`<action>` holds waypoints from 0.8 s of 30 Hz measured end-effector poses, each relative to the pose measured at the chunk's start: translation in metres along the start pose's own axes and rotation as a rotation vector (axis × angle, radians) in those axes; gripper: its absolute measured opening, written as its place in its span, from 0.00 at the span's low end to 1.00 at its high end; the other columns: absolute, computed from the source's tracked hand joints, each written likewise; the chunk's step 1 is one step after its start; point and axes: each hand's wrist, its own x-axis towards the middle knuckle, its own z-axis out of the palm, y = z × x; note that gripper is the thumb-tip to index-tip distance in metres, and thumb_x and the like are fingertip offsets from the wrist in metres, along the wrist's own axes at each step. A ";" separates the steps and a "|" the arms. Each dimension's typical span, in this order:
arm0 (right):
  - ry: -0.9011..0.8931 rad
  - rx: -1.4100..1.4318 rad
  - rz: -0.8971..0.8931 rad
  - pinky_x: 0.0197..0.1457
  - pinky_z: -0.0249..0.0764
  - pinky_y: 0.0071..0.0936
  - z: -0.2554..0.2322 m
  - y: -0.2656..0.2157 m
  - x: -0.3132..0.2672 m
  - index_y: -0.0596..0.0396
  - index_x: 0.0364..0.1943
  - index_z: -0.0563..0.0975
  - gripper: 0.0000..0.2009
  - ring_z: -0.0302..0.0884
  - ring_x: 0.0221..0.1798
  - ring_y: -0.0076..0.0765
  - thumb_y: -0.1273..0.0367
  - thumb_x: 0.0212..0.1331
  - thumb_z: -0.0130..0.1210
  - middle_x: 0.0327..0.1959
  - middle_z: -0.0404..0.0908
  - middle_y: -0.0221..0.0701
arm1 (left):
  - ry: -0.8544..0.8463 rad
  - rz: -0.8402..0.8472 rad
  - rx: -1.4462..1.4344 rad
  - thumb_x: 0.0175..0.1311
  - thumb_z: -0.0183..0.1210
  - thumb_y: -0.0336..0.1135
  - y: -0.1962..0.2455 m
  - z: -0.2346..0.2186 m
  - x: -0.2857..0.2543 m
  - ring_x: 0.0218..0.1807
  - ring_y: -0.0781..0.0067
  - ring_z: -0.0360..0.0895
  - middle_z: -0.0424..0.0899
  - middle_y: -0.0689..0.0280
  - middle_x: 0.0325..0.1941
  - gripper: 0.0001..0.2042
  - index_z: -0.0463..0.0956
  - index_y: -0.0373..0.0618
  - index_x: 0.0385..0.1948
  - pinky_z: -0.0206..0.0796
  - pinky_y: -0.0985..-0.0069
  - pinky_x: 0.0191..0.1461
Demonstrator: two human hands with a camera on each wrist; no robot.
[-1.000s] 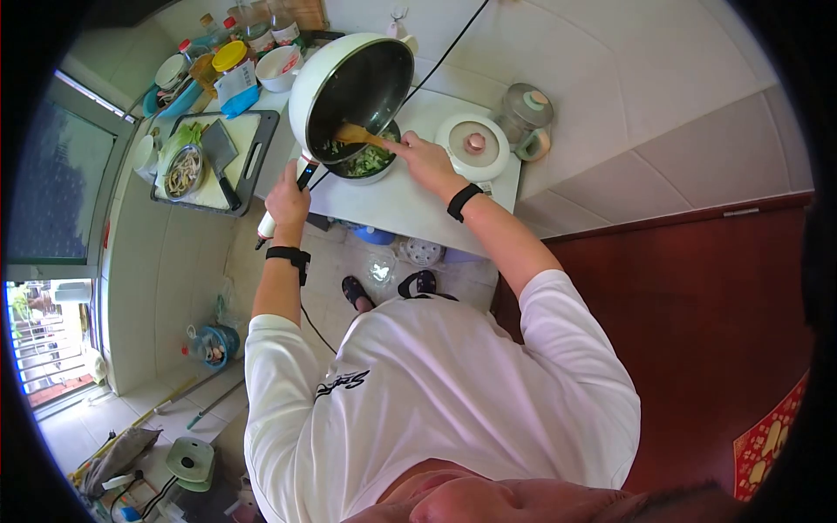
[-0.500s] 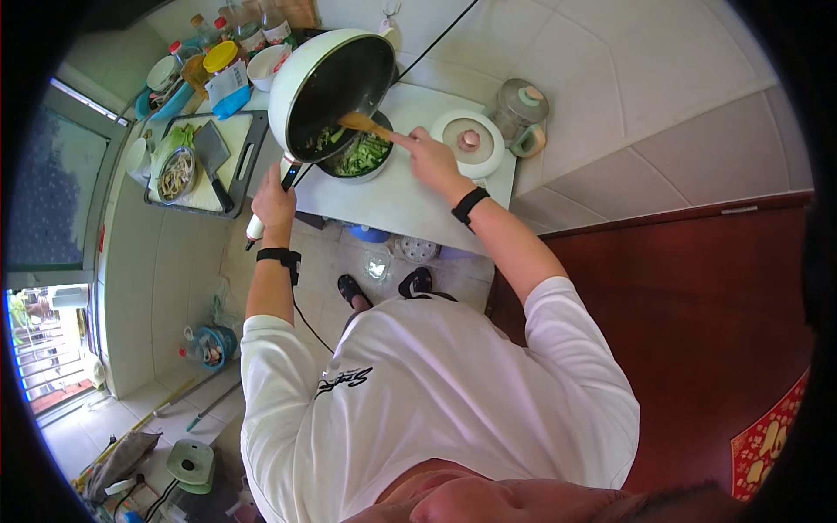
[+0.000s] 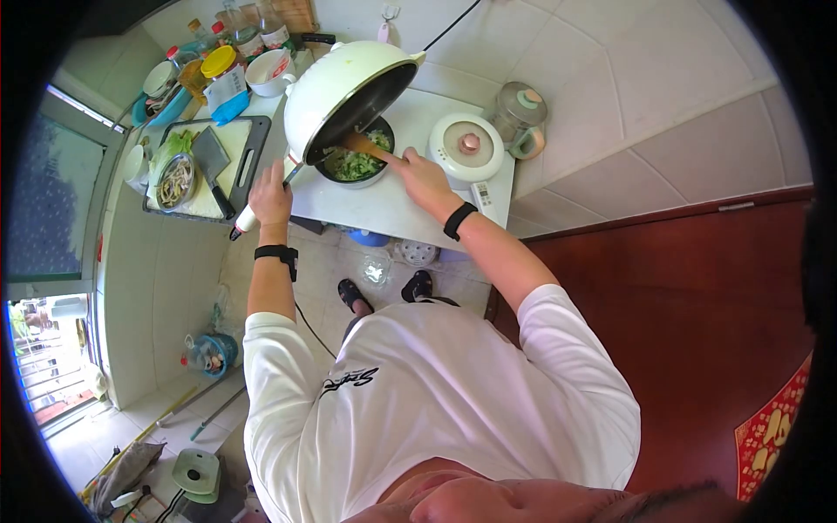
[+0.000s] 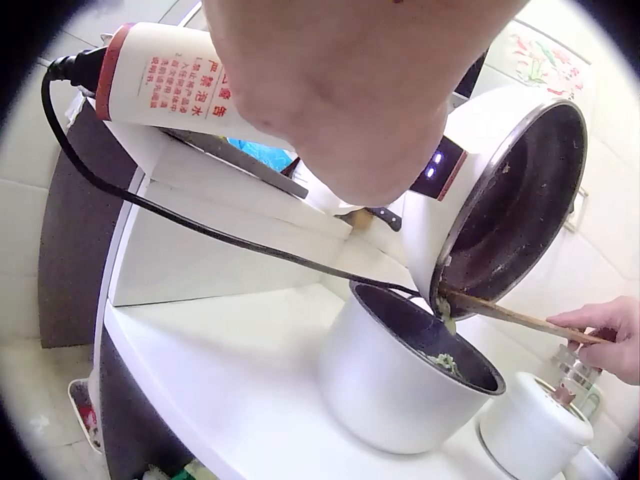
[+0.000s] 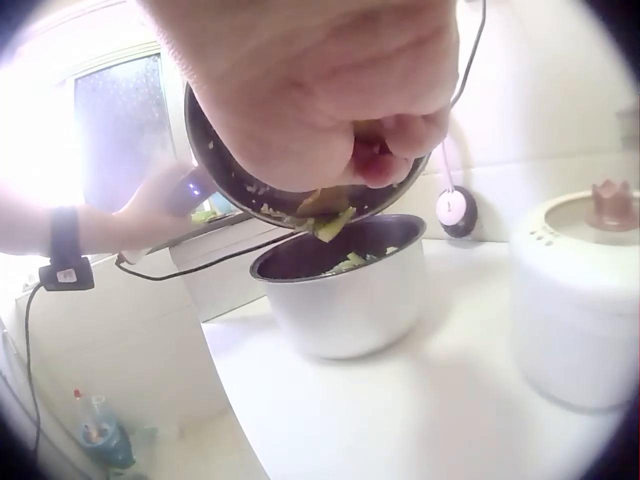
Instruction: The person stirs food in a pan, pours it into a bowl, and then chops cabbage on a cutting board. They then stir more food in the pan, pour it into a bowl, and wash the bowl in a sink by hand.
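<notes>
My left hand (image 3: 271, 199) is curled around the handle (image 4: 175, 85) of the electric pan (image 3: 344, 91), which I hold tilted on its side, its mouth angled down over the pot (image 4: 400, 385). A small display (image 4: 437, 165) glows on the handle near the pan, and a black cord (image 4: 230, 238) runs from its far end.

My right hand (image 3: 425, 185) has its fingers closed on the wooden spatula (image 3: 364, 146), whose blade is at the pan's lower rim. Bits of green vegetable (image 5: 330, 225) cling there, just above the pot's opening, and more chopped greens (image 3: 353, 164) lie inside the pot.

The pot stands upright on the white worktop (image 3: 392, 213), near a lidded white cooker (image 3: 466, 148). On my left, a cleaver (image 3: 209, 157) and a bowl of pale strips (image 3: 177, 181) lie on the cutting board (image 3: 253, 152).
</notes>
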 end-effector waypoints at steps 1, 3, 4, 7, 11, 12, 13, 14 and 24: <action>-0.016 -0.015 0.009 0.34 0.77 0.40 -0.003 0.001 -0.003 0.39 0.60 0.72 0.28 0.78 0.33 0.47 0.79 0.52 0.49 0.36 0.70 0.37 | -0.005 0.004 -0.002 0.44 0.60 0.27 0.001 0.002 0.001 0.36 0.61 0.79 0.78 0.68 0.36 0.23 0.74 0.57 0.47 0.72 0.64 0.35; 0.005 0.008 0.035 0.36 0.77 0.40 -0.012 -0.003 -0.001 0.39 0.60 0.72 0.29 0.78 0.34 0.46 0.80 0.51 0.48 0.36 0.71 0.37 | -0.019 -0.006 0.005 0.44 0.60 0.27 0.003 0.003 0.000 0.36 0.61 0.79 0.79 0.69 0.36 0.23 0.74 0.57 0.48 0.72 0.64 0.35; 0.023 0.036 0.062 0.37 0.77 0.40 -0.016 -0.006 0.000 0.39 0.60 0.73 0.30 0.78 0.36 0.46 0.80 0.50 0.48 0.37 0.71 0.36 | -0.037 -0.015 0.015 0.44 0.60 0.27 0.005 0.002 -0.002 0.36 0.61 0.79 0.79 0.69 0.36 0.23 0.74 0.57 0.48 0.72 0.64 0.35; 0.117 0.196 -0.060 0.40 0.76 0.39 -0.006 -0.018 0.017 0.37 0.59 0.74 0.30 0.78 0.38 0.43 0.81 0.49 0.48 0.38 0.71 0.35 | -0.049 0.000 0.025 0.44 0.60 0.27 0.008 -0.001 -0.001 0.36 0.61 0.79 0.79 0.69 0.36 0.23 0.74 0.57 0.47 0.72 0.64 0.36; -0.051 0.161 -0.021 0.42 0.76 0.39 -0.005 -0.001 0.019 0.35 0.59 0.75 0.30 0.78 0.40 0.42 0.81 0.50 0.48 0.38 0.72 0.33 | -0.029 0.003 0.012 0.44 0.61 0.28 0.004 0.006 -0.001 0.36 0.62 0.79 0.79 0.70 0.37 0.23 0.74 0.57 0.47 0.72 0.64 0.36; -0.107 0.087 -0.038 0.42 0.76 0.38 -0.011 0.009 0.014 0.34 0.58 0.76 0.30 0.78 0.40 0.42 0.81 0.50 0.47 0.38 0.72 0.33 | -0.035 -0.004 0.013 0.44 0.61 0.28 0.002 0.007 -0.002 0.37 0.62 0.79 0.79 0.70 0.37 0.23 0.75 0.57 0.48 0.72 0.64 0.37; -0.162 0.013 -0.055 0.41 0.77 0.38 -0.018 0.016 0.012 0.33 0.58 0.76 0.30 0.79 0.40 0.42 0.81 0.51 0.47 0.38 0.73 0.33 | -0.038 -0.012 0.013 0.44 0.61 0.28 0.002 0.007 -0.002 0.37 0.62 0.79 0.79 0.70 0.37 0.23 0.75 0.57 0.48 0.72 0.64 0.37; -0.165 0.015 -0.052 0.41 0.77 0.38 -0.022 0.021 0.010 0.33 0.58 0.76 0.30 0.79 0.40 0.42 0.81 0.51 0.47 0.38 0.73 0.33 | -0.043 -0.011 0.012 0.44 0.61 0.28 0.002 0.007 -0.003 0.37 0.62 0.79 0.79 0.70 0.37 0.23 0.75 0.57 0.48 0.72 0.64 0.37; 0.002 -0.066 -0.006 0.35 0.77 0.37 -0.016 0.010 0.003 0.35 0.56 0.77 0.26 0.79 0.36 0.42 0.78 0.53 0.48 0.33 0.72 0.35 | -0.029 0.002 0.022 0.43 0.62 0.28 0.009 -0.003 0.003 0.35 0.60 0.78 0.77 0.68 0.34 0.23 0.75 0.56 0.47 0.71 0.63 0.36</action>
